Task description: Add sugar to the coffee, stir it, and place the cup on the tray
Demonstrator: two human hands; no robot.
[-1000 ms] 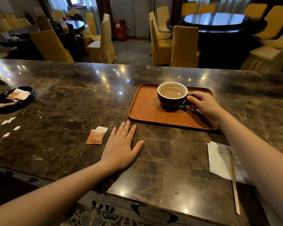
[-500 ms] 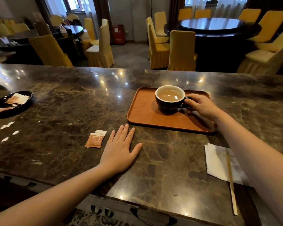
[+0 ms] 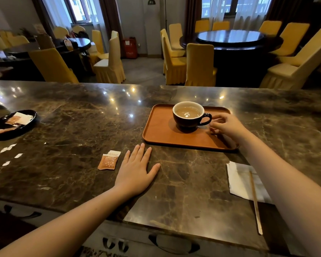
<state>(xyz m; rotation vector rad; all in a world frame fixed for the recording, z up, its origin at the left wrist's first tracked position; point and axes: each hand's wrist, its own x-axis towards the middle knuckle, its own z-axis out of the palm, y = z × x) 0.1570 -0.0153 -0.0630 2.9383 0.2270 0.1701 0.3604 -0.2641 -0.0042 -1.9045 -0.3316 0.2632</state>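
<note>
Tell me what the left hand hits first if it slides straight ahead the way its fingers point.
Probably the near rim of the tray; the left hand lies flat on the counter, fingertips just short of it.

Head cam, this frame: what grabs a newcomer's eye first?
The dark cup of milky coffee, standing on the orange tray at mid-counter, stands out first. The right hand sits open just beside the cup's handle, not gripping it. Nearer, the left hand lies flat on the marble counter, with a torn sugar packet to its left.
</note>
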